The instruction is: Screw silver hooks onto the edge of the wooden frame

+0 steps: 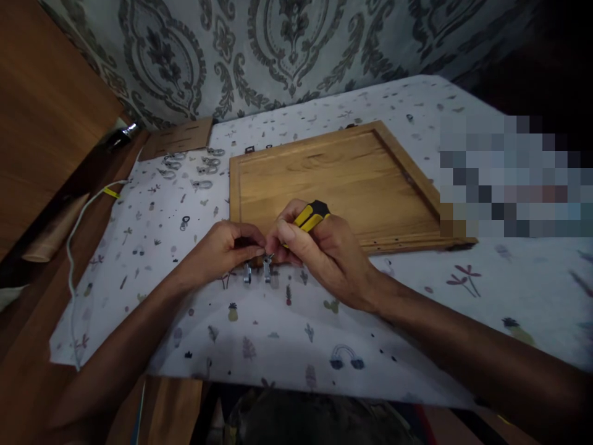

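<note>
My right hand (331, 259) is closed round a screwdriver (311, 216) with a yellow-and-black handle, its butt end pointing up and away. My fingers hide its shaft and tip. My left hand (227, 247) pinches thumb and forefinger together right beside the tool's tip; whatever lies between them is too small to tell. Two small metal fittings (267, 271) hang out just below the fingertips, at the near left edge of a wooden panel (319, 179). That panel, with a raised frame round it, lies flat on the patterned tablecloth (278, 340).
Several shiny metal fittings (208, 165) lie to the left, near a piece of brown cardboard (178, 137). A smaller metal piece (184, 222) sits nearer me. Along the left edge runs a white cable (69, 247) with a yellow tag. A patterned wall (231, 55) stands behind.
</note>
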Demonstrator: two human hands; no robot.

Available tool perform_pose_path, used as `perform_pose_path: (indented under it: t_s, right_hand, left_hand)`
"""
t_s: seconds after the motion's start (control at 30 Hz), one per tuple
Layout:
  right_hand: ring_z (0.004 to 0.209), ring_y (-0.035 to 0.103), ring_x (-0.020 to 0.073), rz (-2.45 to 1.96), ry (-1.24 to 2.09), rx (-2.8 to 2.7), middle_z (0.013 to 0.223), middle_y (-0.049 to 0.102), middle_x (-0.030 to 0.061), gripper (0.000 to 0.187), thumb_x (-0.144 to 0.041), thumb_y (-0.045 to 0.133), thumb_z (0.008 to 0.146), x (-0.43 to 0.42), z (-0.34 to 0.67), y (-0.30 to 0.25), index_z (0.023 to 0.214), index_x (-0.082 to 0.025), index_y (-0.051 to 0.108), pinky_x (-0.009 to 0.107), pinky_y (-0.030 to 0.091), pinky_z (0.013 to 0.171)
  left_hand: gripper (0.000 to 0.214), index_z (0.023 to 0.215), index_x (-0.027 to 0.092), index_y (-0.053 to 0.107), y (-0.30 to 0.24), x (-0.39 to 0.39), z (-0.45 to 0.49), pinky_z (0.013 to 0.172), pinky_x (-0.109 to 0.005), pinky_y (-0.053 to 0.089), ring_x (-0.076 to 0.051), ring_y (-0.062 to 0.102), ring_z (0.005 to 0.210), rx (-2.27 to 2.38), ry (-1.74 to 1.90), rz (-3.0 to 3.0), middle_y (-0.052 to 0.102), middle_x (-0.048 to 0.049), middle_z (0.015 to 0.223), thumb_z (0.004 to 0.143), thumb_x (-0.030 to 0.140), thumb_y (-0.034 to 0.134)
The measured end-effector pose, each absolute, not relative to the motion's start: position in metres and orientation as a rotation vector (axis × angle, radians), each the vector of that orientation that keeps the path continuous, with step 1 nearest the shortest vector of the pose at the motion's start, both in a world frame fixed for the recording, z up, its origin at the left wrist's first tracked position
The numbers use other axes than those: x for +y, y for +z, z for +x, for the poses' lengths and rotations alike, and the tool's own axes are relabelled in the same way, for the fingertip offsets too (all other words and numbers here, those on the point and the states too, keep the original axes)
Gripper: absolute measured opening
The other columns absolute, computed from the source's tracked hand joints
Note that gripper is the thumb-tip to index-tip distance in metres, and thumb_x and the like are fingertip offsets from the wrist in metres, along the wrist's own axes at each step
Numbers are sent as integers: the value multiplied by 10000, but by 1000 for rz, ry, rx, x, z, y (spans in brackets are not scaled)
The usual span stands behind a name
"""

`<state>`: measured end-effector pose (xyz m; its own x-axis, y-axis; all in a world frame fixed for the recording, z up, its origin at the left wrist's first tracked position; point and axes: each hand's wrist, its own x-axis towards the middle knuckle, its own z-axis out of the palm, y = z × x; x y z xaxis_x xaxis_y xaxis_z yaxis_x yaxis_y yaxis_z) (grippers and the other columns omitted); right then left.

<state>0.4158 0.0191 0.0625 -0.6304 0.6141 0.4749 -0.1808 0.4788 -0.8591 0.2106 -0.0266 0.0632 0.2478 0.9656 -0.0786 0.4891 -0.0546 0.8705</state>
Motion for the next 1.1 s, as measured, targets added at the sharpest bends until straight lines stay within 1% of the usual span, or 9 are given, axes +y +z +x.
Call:
perform_pose_path:
  t_s: [0.17,0.37,0.6,0.73,0.9,1.1]
  right_hand:
    - [667,569,98,-352,1222,-1916,748,566,-3,465,-497,444,1072,20,415,64,801,-164,622,256,478,655]
    - [661,562,105,-368,1244,-1928,750,556,-2,484,-537,426,1066,19,416,65,786,-182,597,262,470,630]
    - [688,543,100,-359,1230,-1911,763,546,-1,460,-483,451,1072,19,416,64,789,-164,624,266,469,689]
    - [674,538,92,-354,1231,-1915,751,545,-5,472,-485,436,1077,19,416,64,788,-161,619,258,461,674]
    - [692,538,107,-381,1221,-1923,758,544,2,506,-546,424,1064,19,416,65,785,-173,623,264,466,659]
    - [702,549,111,-377,1245,-1914,766,551,4,477,-540,442,1060,19,416,64,791,-184,611,265,474,664]
  left_hand:
    - [123,855,161,753,62,-28,209,627,-204,479,-117,647,674,1374,698,1697,743,0,775,880,242,664]
    - [124,861,166,758,63,-27,210,646,-220,483,-131,652,693,1367,682,1711,748,-6,796,864,244,662]
    - [151,872,166,755,62,-29,211,614,-222,465,-125,619,656,1376,637,1687,729,1,775,894,271,649]
    - [138,869,164,757,61,-28,214,631,-218,471,-123,624,683,1370,665,1710,719,4,784,888,261,661]
    - [137,837,164,751,58,-26,215,627,-218,466,-122,624,686,1394,692,1787,706,3,768,887,259,666]
    - [142,844,163,755,58,-26,213,647,-232,483,-129,638,692,1397,660,1782,720,-7,782,889,266,668]
